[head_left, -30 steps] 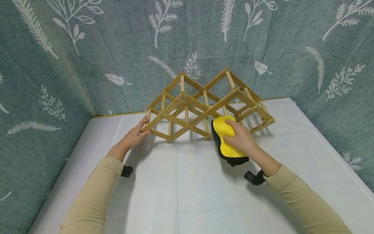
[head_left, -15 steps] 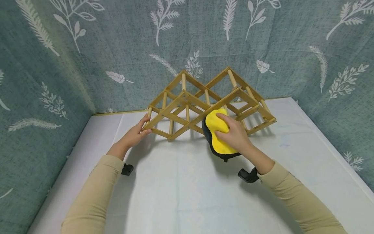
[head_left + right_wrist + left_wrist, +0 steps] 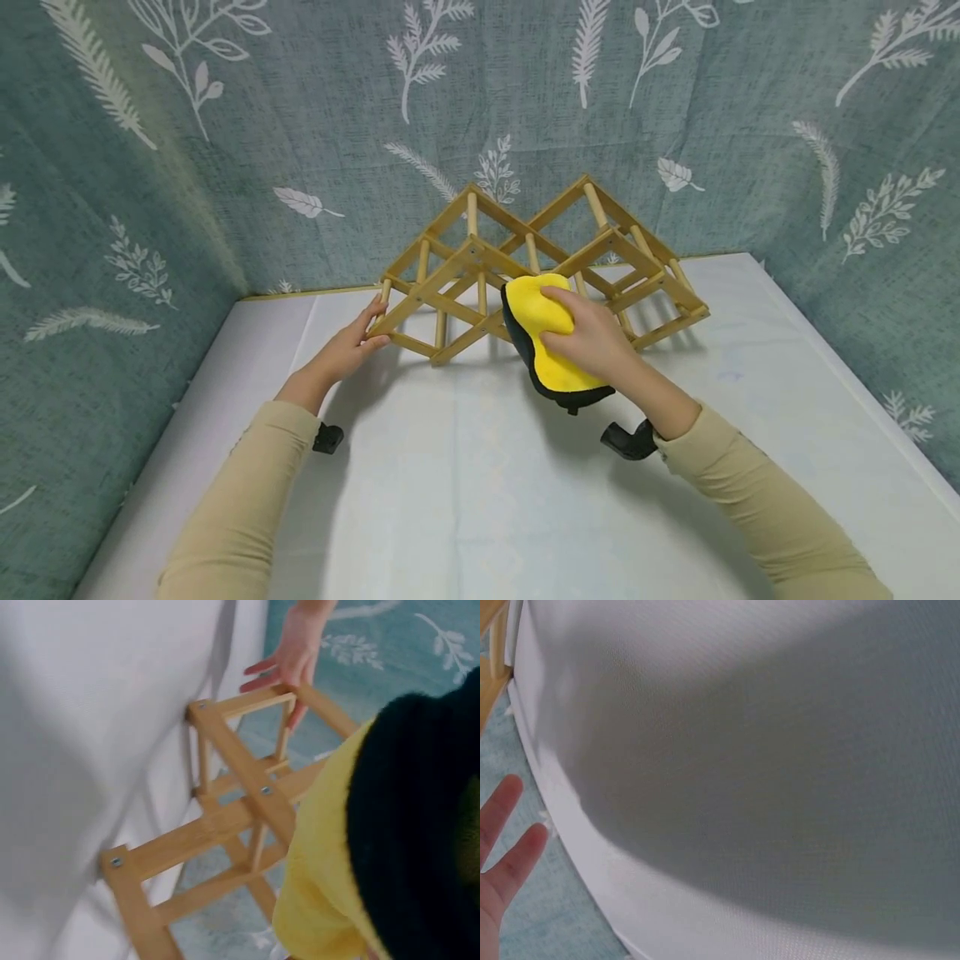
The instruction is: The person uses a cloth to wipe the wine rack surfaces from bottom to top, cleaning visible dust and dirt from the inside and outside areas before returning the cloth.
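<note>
A folding wooden rack (image 3: pixel 517 275), made of crossed slats and round dowels, stands at the back of the table. My left hand (image 3: pixel 347 346) holds its left end, the slat corner between thumb and fingers; two spread fingers (image 3: pixel 514 859) show in the left wrist view. My right hand (image 3: pixel 592 337) grips a plush cleaning cloth (image 3: pixel 531 312), yellow on top and black at the edge and underside. It overlaps the rack's front middle slats in the head view. In the right wrist view the yellow and black cloth (image 3: pixel 322 877) hides the right hand's fingers.
The table (image 3: pixel 465 483) has a white cover. A green-blue curtain (image 3: pixel 322 117) with white leaf prints hangs close behind the rack and along both sides. Black camera mounts (image 3: pixel 628 440) stick out at both wrists.
My right hand has moved left along the front of the rack with the cloth, from right of the centre to the middle. The left hand and the rack stay in place.
</note>
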`<action>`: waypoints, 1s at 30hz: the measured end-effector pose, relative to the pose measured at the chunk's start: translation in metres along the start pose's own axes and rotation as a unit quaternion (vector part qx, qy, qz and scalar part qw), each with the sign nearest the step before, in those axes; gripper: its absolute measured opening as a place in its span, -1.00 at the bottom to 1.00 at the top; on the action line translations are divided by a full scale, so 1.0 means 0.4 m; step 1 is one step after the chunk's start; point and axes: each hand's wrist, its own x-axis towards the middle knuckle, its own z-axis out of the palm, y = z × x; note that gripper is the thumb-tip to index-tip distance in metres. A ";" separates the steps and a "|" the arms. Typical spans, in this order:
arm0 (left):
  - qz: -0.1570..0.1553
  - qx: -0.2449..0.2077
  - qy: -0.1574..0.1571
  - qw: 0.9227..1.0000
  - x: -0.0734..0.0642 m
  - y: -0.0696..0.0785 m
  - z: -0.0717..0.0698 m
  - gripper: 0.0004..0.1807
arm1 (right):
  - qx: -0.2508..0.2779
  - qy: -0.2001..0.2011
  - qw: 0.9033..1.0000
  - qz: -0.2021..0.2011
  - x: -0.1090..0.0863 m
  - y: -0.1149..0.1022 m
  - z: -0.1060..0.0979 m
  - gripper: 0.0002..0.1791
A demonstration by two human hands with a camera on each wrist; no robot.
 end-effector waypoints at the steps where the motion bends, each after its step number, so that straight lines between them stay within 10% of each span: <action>1: 0.002 0.001 0.001 1.000 0.001 0.000 0.000 -0.28 | 0.002 0.001 1.000 0.000 0.006 -0.007 0.001 -0.33; 10: 0.001 0.019 0.009 1.000 0.005 -0.003 0.002 -0.29 | -0.008 0.028 0.999 -0.040 0.049 -0.077 0.005 -0.36; 22: 0.007 0.019 0.014 1.000 0.002 -0.002 0.005 -0.31 | 0.026 0.097 0.975 -0.197 0.058 -0.108 0.017 -0.40; 30: -0.001 0.024 0.011 1.000 0.000 0.000 0.004 -0.30 | 0.006 0.064 0.990 -0.128 -0.005 -0.089 -0.025 -0.38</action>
